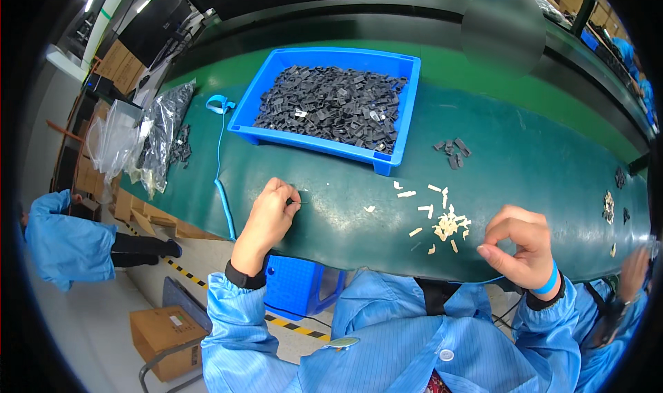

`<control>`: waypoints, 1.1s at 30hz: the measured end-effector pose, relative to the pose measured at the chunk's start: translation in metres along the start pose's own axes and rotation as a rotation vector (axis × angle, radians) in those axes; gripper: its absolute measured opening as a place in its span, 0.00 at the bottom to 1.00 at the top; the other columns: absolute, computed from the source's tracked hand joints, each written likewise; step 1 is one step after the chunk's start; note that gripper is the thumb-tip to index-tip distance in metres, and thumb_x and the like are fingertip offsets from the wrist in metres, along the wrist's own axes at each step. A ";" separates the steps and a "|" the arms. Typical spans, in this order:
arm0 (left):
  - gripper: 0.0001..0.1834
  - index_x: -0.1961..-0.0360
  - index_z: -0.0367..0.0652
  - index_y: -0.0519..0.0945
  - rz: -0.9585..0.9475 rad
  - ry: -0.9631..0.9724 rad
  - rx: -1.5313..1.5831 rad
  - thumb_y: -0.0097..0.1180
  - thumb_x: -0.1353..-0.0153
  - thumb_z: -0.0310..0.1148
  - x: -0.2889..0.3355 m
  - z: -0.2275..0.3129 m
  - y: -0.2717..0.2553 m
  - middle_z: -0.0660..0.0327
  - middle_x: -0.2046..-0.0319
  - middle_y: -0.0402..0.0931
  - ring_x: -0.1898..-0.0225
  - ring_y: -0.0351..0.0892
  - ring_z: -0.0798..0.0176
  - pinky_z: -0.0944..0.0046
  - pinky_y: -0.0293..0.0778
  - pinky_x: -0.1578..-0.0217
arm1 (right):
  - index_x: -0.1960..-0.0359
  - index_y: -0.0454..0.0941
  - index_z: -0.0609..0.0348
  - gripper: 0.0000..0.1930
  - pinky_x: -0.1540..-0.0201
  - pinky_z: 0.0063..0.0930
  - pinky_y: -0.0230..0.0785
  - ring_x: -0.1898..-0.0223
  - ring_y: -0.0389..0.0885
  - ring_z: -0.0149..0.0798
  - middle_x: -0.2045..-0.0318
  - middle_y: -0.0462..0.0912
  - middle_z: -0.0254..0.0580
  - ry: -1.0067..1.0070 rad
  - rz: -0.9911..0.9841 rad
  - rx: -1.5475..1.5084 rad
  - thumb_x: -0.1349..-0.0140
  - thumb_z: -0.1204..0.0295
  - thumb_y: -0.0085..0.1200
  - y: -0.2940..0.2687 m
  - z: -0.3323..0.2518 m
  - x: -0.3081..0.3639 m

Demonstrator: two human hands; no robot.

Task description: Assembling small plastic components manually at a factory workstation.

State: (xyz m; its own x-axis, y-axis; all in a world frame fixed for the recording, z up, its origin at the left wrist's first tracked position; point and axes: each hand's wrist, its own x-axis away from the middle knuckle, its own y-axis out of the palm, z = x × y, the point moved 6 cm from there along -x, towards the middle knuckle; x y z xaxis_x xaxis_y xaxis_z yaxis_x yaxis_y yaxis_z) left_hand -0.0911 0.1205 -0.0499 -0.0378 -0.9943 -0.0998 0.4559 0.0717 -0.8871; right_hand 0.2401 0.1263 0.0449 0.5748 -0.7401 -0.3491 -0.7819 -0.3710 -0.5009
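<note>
- The left hand [271, 212], at centre left, is closed in a pinch on a small dark piece [291, 201], mostly hidden by the fingers.
- The right hand [521, 244], at lower right, has curled fingers with thumb and forefinger tips close together; whether it grips anything, I cannot tell.
- Just left of it lies a loose heap of small cream-coloured strips [449, 225], with stray ones scattered above and to its left.
- A rectangular blue plastic tray [314, 145] at upper centre holds many small black plastic pieces [331, 103]; its raised walls stand above both hands in the frame.
- A handful of loose black pieces [452, 151] lies right of the tray.
- A coiled light-blue cord [222, 196] runs down left of the left hand to the table's edge.
- A clear plastic bag with dark contents [169, 130] fills the upper left end of the table.
- At far right, a co-worker's hand [632, 272] is near another small cream heap [608, 208].
- The green-topped table [345, 234] curves along the lower middle, its near edge just below both hands; a blue plastic stool [290, 286] stands beneath.
- Room for moving lies between the left hand and the cream heap, below the tray.
</note>
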 end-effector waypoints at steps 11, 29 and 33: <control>0.08 0.70 0.34 0.75 0.256 -0.141 0.457 0.56 0.54 0.19 0.021 0.016 0.000 0.60 0.80 0.73 0.79 0.74 0.67 0.72 0.70 0.76 | 0.82 0.72 0.63 0.06 0.80 0.22 0.61 0.81 0.72 0.32 0.80 0.73 0.39 -0.009 -0.005 -0.043 0.55 0.80 0.58 0.002 0.003 0.012; 0.04 0.68 0.39 0.72 -0.244 -0.356 1.862 0.51 0.45 0.24 0.015 0.200 0.074 0.59 0.69 0.74 0.66 0.74 0.68 0.68 0.74 0.61 | 0.69 0.75 0.64 0.08 0.74 0.25 0.67 0.74 0.75 0.37 0.72 0.74 0.44 -0.055 0.390 -0.075 0.53 0.79 0.58 0.018 0.013 0.024; 0.05 0.67 0.37 0.72 -0.170 -0.302 1.769 0.52 0.46 0.23 0.020 0.193 0.073 0.58 0.70 0.75 0.65 0.76 0.67 0.67 0.74 0.61 | 0.72 0.72 0.62 0.05 0.76 0.27 0.65 0.75 0.73 0.39 0.75 0.72 0.43 -0.081 0.333 -0.128 0.50 0.79 0.54 0.021 0.016 0.025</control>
State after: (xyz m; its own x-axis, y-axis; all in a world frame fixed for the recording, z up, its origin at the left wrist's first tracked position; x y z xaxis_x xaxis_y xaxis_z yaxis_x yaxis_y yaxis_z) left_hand 0.1130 0.0911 -0.0300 -0.1264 -0.9740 0.1879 0.7818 0.0188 0.6232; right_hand 0.2425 0.1091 0.0130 0.2965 -0.7870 -0.5410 -0.9505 -0.1880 -0.2474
